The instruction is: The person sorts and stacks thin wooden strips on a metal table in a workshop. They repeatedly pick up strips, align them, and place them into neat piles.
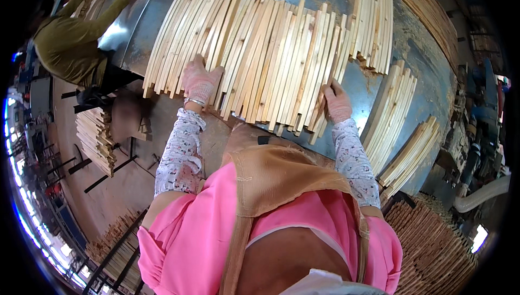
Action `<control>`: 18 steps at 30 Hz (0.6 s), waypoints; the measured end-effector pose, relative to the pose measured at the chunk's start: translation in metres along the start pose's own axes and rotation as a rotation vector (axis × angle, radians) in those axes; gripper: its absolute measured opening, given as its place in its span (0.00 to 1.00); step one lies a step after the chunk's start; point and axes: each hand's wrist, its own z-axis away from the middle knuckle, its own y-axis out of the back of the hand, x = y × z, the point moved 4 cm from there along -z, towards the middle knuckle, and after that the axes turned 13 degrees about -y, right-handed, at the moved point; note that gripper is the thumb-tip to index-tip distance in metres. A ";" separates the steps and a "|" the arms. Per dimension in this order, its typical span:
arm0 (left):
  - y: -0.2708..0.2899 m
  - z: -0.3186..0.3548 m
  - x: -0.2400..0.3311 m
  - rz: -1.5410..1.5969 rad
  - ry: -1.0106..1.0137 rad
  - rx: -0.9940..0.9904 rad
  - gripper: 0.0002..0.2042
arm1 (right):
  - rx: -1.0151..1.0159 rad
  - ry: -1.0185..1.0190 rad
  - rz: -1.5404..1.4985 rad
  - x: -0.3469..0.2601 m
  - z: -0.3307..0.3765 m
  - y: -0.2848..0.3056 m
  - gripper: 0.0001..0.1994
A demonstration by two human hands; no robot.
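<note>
A wide row of pale wooden strips point(271, 62) lies side by side on the metal table in front of me, their near ends uneven. My left hand point(200, 82), in a pinkish work glove, is closed over strips toward the row's left part, thumb set apart on the right. At the row's right edge, my right hand point(337, 102), gloved with bare fingertips, grips the outer strip near its close end. The undersides of both hands are hidden.
The metal table point(355, 90) holds further strip bundles point(391, 113) to the right. A co-worker in an olive top point(73, 46) reaches over the table at far left. Stacked strips point(95, 138) stand low on the left, with a big pile point(422, 241) at lower right.
</note>
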 end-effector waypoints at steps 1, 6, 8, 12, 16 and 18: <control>-0.004 0.000 -0.010 0.001 0.015 -0.063 0.40 | -0.031 -0.006 0.006 -0.003 -0.003 0.002 0.32; -0.002 -0.004 0.000 0.049 -0.047 -0.092 0.36 | -0.121 0.014 -0.116 0.007 -0.010 0.004 0.28; -0.007 -0.006 -0.008 0.140 -0.073 -0.090 0.37 | -0.130 0.018 -0.161 0.006 -0.009 0.001 0.28; -0.006 0.001 -0.013 0.857 0.000 -0.164 0.36 | -0.161 -0.026 -0.264 0.004 -0.005 -0.001 0.29; -0.014 0.015 -0.022 1.575 0.196 -0.259 0.31 | -0.153 -0.015 -0.221 0.000 -0.005 -0.001 0.31; -0.018 0.017 -0.018 1.887 0.222 -0.273 0.22 | -0.146 -0.008 -0.163 0.006 -0.011 0.002 0.31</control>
